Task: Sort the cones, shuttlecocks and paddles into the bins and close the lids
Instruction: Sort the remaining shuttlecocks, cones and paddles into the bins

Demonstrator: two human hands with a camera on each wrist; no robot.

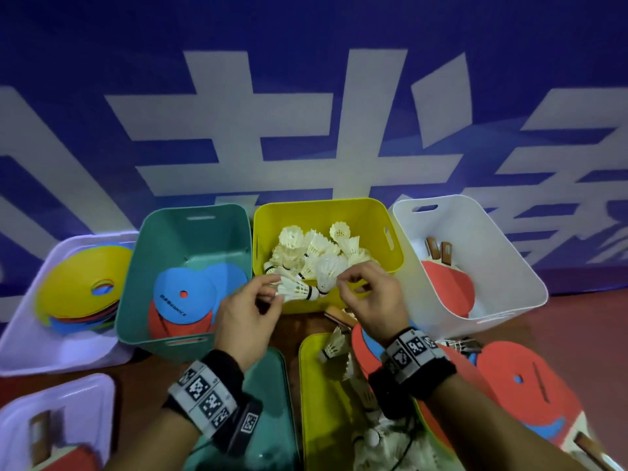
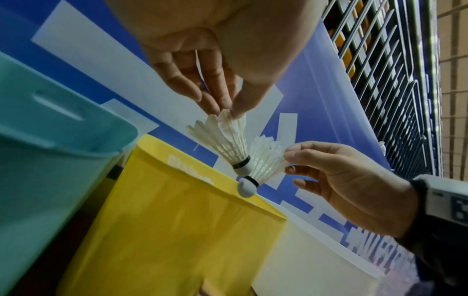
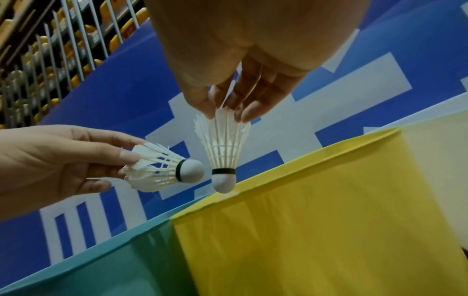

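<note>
From the head view, my left hand (image 1: 243, 321) pinches a white feather shuttlecock (image 1: 296, 289) by its skirt at centre frame, cork pointing right. My right hand (image 1: 368, 300) pinches a second white shuttlecock (image 1: 328, 272) beside it. Both hang over the near rim of the yellow plastic bin (image 1: 373, 212), which holds a pile of shuttlecocks. Left of it, the teal plastic bin (image 1: 190, 229) holds flat blue and red cones; right of it, the white plastic bin (image 1: 475, 226) holds red paddles.

In the left wrist view, my fingers (image 2: 215, 94) grip feather tips at upper centre.

In the right wrist view, my fingers (image 3: 253, 108) grip the upright shuttlecock, its cork just above the yellow rim.
</note>
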